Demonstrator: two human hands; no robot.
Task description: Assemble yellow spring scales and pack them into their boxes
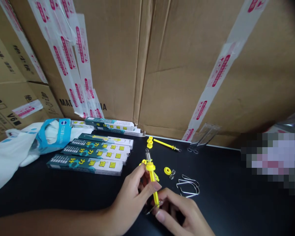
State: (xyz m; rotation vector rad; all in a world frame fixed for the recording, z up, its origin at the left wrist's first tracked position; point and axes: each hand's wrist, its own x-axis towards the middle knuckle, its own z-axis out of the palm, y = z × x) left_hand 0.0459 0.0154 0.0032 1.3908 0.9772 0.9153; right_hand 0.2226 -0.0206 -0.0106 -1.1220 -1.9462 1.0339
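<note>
My left hand point(135, 193) is closed around a yellow plastic spring-scale rod point(151, 177), thumb pressed on its middle. The rod stands tilted, with a collar and a silver spring ending in a small loop at its upper end. Down at the lower end, my right hand point(183, 211) pinches a metal wire hook point(151, 209) against the rod; whether the hook passes through it I cannot tell. Just right of the rod lie a yellow ring point(167, 170), small clear pieces point(172, 174) and several loose wire hooks point(188, 186). More yellow parts are partly hidden behind my left hand.
Behind lie another yellow rod point(163, 144), stacked yellow caps point(149, 142) and clear tubes point(203, 136). Several printed boxes point(88, 164) and a white-and-blue plastic bag point(54, 134) occupy the left. Large taped cartons point(113, 59) wall off the back of the black table point(223, 196).
</note>
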